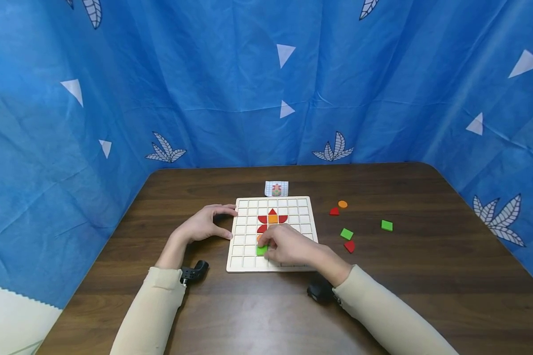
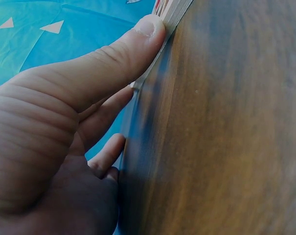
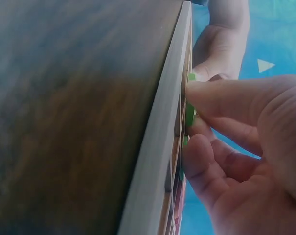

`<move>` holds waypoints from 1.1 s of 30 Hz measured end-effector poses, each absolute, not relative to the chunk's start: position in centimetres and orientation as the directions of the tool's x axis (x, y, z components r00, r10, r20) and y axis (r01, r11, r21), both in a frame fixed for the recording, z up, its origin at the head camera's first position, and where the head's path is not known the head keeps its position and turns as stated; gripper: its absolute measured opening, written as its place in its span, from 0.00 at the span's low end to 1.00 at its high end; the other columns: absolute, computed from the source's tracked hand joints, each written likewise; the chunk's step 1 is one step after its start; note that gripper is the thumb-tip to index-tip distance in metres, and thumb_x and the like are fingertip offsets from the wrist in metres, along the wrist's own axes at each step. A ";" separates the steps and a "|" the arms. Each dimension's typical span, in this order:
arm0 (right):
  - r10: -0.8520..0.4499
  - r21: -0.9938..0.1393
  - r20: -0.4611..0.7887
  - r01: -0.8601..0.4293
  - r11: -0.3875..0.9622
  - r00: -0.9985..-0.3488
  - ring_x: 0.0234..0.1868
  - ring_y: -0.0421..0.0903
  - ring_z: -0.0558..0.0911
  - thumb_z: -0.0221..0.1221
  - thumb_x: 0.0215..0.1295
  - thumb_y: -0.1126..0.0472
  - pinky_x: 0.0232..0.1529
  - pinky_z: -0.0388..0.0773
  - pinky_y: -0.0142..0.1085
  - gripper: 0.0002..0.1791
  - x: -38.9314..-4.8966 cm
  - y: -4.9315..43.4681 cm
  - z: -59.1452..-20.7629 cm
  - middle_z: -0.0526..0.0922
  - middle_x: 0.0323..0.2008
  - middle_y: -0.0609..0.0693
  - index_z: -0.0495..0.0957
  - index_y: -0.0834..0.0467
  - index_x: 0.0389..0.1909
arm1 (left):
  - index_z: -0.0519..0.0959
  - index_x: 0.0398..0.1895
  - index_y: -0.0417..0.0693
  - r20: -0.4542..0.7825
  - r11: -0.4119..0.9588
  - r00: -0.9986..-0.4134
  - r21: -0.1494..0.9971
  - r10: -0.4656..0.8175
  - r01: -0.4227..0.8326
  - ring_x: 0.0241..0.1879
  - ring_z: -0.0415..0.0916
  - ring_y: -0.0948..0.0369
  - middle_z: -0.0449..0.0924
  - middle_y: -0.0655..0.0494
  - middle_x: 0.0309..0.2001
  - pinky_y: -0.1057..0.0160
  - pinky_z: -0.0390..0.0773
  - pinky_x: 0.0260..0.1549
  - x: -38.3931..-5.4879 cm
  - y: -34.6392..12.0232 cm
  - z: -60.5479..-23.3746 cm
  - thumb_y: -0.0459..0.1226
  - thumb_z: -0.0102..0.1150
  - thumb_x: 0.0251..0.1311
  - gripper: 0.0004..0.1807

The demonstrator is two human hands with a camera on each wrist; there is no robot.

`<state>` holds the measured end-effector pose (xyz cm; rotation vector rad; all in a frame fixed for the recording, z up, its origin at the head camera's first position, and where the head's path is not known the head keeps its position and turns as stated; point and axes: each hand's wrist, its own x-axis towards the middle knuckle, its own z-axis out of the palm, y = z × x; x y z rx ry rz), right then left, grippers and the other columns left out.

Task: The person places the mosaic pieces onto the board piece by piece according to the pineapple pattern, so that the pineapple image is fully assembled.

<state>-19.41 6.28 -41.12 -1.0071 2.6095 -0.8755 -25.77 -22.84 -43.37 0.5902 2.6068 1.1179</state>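
Note:
A pale wooden grid board (image 1: pixel 248 265) lies on the table with a pattern of coloured tiles on it. My left hand (image 1: pixel 204 225) is at the board's left edge, thumb and fingers spread along it. In the left wrist view the thumb (image 2: pixel 150 34) touches the board's side. Over the lower part of the grid, my right hand (image 1: pixel 288 245) pinches a green square tile (image 3: pixel 190 115) between thumb and fingers. Above it on the board are an orange square (image 1: pixel 273 219), red pieces (image 1: pixel 262 229) and part of an orange piece; my right hand hides other cells.
Right of the board lie loose green squares (image 1: pixel 387 225), red pieces (image 1: pixel 349 246) and an orange disc (image 1: pixel 343 204). A small printed pattern card (image 1: pixel 277 188) lies behind the board. Blue patterned curtain (image 1: pixel 231 98) surrounds the far side of the brown table (image 1: pixel 426 276).

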 end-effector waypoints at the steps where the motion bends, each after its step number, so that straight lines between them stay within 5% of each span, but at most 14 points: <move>1: -0.673 -0.592 0.029 -0.556 0.584 -0.739 0.35 0.40 0.79 0.67 0.61 0.67 0.37 0.78 0.32 0.10 -19.4 6.3 -41.2 0.85 0.36 0.42 0.88 0.55 0.42 | 0.83 0.60 0.55 -0.064 0.627 -0.889 0.732 0.454 0.268 0.76 0.60 0.46 0.69 0.52 0.75 0.39 0.59 0.75 -25.8 -22.9 -43.4 0.42 0.81 0.49 0.31; 24: -0.706 -0.539 0.087 -0.629 0.560 -0.703 0.47 0.40 0.82 0.68 0.67 0.62 0.54 0.79 0.39 0.05 -19.7 6.7 -41.4 0.87 0.42 0.41 0.90 0.51 0.40 | 0.83 0.60 0.56 -0.077 0.631 -0.894 0.735 0.441 0.248 0.77 0.60 0.46 0.68 0.53 0.76 0.37 0.59 0.75 -25.8 -23.1 -43.3 0.42 0.81 0.50 0.31; 33: -0.591 -0.624 0.065 -0.495 0.604 -0.804 0.44 0.44 0.81 0.68 0.67 0.61 0.45 0.80 0.37 0.09 -21.4 10.1 -39.4 0.89 0.46 0.44 0.90 0.52 0.47 | 0.83 0.60 0.55 -0.076 0.634 -0.896 0.733 0.438 0.247 0.77 0.59 0.46 0.68 0.52 0.76 0.39 0.59 0.76 -25.7 -22.8 -43.3 0.41 0.81 0.50 0.31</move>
